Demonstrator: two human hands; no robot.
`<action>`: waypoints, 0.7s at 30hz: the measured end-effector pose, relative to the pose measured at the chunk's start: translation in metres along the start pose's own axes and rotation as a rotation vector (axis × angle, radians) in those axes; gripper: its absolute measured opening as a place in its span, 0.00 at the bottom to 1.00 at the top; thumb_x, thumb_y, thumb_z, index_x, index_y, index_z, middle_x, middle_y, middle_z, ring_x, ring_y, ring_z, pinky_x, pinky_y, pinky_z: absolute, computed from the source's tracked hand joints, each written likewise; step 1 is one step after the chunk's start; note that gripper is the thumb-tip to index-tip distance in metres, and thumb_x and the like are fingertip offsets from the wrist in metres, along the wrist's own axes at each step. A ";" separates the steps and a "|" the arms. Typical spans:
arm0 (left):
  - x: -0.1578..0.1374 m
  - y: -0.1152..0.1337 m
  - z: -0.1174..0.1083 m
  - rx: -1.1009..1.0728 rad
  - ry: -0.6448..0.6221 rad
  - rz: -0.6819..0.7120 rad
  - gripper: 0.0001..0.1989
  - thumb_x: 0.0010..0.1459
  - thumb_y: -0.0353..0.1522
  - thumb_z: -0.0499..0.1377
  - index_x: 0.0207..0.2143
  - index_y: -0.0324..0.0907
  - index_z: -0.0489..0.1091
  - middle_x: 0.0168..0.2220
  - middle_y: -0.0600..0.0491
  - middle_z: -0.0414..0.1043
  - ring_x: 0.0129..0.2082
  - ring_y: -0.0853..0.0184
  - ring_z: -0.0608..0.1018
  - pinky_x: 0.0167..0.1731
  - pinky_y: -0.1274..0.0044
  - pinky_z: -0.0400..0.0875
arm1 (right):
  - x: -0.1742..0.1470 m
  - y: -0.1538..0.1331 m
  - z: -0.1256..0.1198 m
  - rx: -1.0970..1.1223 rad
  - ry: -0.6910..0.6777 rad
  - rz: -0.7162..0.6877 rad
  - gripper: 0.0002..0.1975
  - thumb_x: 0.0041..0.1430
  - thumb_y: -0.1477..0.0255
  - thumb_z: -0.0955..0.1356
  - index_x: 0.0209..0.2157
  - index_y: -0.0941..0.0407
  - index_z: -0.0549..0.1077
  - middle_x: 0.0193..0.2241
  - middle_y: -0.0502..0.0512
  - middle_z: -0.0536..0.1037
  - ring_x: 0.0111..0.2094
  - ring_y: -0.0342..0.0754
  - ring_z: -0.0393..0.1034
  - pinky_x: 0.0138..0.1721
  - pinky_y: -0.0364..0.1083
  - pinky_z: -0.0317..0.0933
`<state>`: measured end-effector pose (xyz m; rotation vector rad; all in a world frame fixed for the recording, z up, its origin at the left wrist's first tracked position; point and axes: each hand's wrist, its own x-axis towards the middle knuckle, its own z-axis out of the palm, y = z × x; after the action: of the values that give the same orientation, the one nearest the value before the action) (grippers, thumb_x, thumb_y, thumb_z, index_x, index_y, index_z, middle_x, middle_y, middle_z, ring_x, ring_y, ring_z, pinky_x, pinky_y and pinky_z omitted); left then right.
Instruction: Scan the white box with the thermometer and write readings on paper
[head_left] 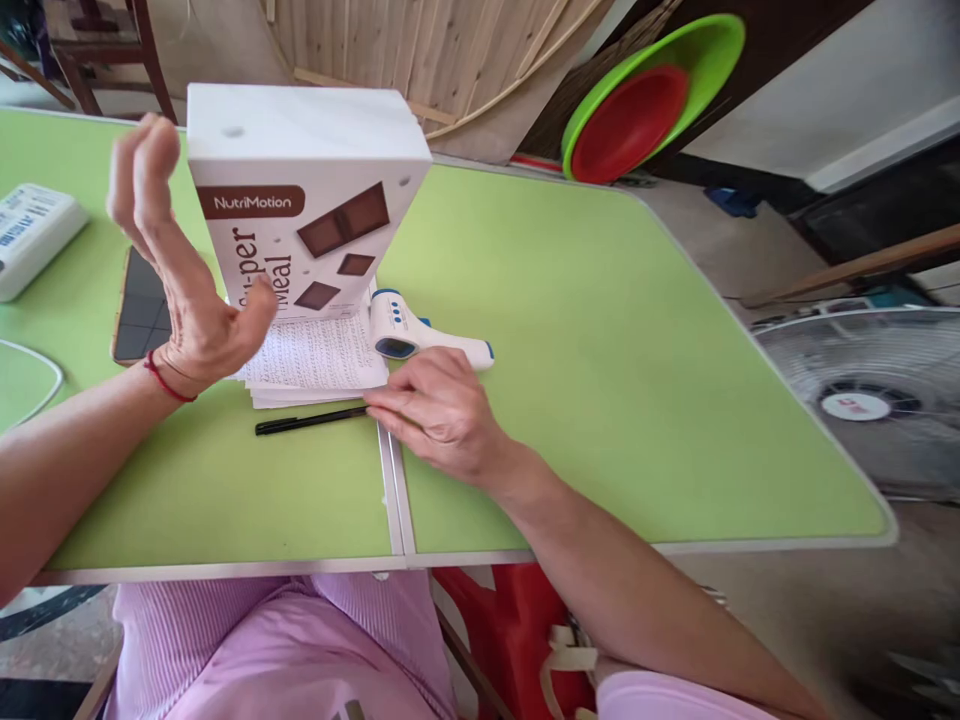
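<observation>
A white NutriMotion box (322, 235) with pictures of brown bars stands upright on a stack of handwritten sheets (315, 360). Beside its left side is my left hand (187, 280), fingers raised and spread, the thumb in front of the box's lower front; whether it touches is unclear. My right hand (442, 410) pinches the right end of a black pen (307, 420) lying along the near edge of the papers. Just beyond this hand lies a white and blue infrared thermometer (420, 335). Behind my left wrist, a dark phone (142, 310) is partly hidden.
A white device (37, 235) and a white cable (45, 370) are at the left of the green table (600, 400). A metal seam (395, 490) crosses the tabletop. A fan (855, 400) stands to the right; green and red basins (637, 110) are behind.
</observation>
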<state>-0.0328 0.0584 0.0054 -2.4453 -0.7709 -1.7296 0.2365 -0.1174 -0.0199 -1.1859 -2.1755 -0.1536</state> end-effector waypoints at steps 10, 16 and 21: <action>0.009 0.078 -0.017 -0.151 -0.503 -0.101 0.17 0.77 0.33 0.50 0.61 0.43 0.71 0.46 0.45 0.79 0.42 0.59 0.81 0.47 0.66 0.81 | 0.005 0.009 -0.004 0.175 -0.018 -0.143 0.09 0.78 0.68 0.69 0.41 0.54 0.79 0.31 0.54 0.82 0.33 0.49 0.74 0.37 0.52 0.65; 0.003 0.071 -0.008 -0.195 -0.674 -0.096 0.14 0.72 0.29 0.54 0.50 0.37 0.79 0.36 0.50 0.80 0.29 0.66 0.79 0.30 0.74 0.73 | 0.005 0.009 -0.001 0.481 0.428 0.350 0.13 0.73 0.55 0.72 0.39 0.50 0.78 0.27 0.48 0.79 0.24 0.45 0.70 0.24 0.47 0.67; -0.008 0.086 -0.005 0.186 -1.116 0.277 0.11 0.77 0.34 0.59 0.50 0.37 0.80 0.36 0.48 0.81 0.29 0.59 0.82 0.21 0.72 0.59 | 0.008 0.010 0.010 0.725 0.376 0.602 0.11 0.65 0.59 0.76 0.35 0.51 0.78 0.24 0.45 0.79 0.23 0.44 0.75 0.27 0.46 0.75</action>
<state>-0.0034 -0.0213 0.0210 -3.0343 -0.5128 -0.0781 0.2361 -0.1019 -0.0248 -1.1818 -1.2871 0.5753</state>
